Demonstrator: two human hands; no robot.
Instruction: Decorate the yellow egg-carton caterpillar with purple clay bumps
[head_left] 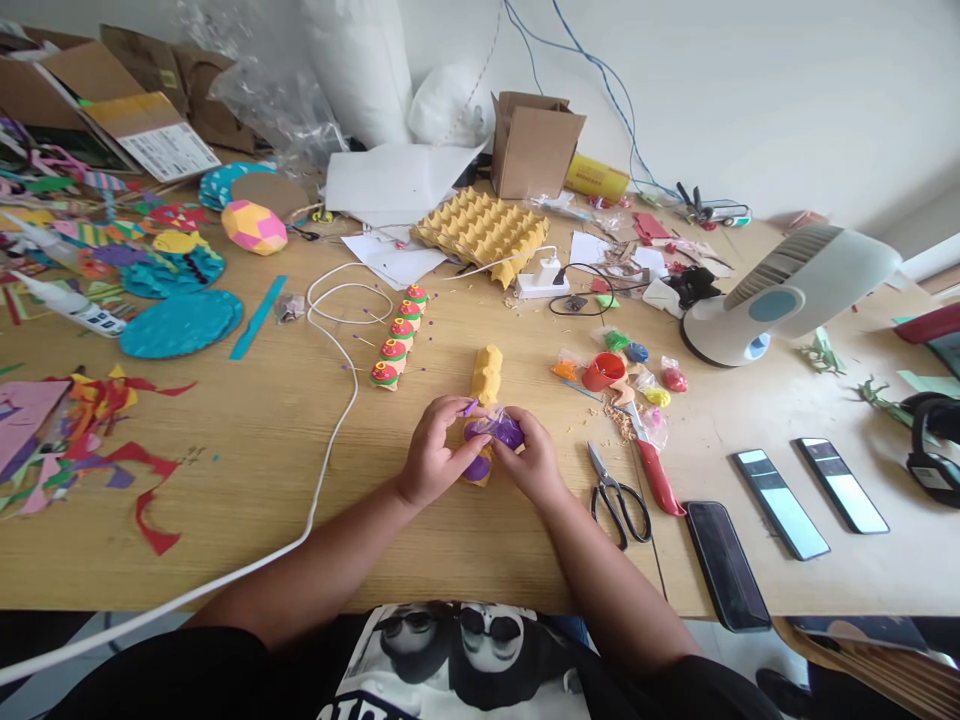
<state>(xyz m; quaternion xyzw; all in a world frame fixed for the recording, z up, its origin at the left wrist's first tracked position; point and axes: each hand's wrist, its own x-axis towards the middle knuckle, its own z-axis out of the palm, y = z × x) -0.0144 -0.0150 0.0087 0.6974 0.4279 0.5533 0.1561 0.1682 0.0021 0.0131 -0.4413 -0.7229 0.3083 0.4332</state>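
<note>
A small clear plastic bag of purple modelling clay is held between my two hands. My right hand is closed on its right side, thumb and fingers pinching the plastic. My left hand is closed at its left side, with a thin purple piece by its fingertips. Under the hands lies a yellow egg-carton strip; its near end shows a purple covering, partly hidden by my fingers. Left of it stands a decorated egg-carton caterpillar in red and green, with pins beside it.
Scissors and a red-handled knife lie to the right, near a red cup and bagged clay. Phones line the right edge. A white cable crosses the left side. A fan stands at the back right.
</note>
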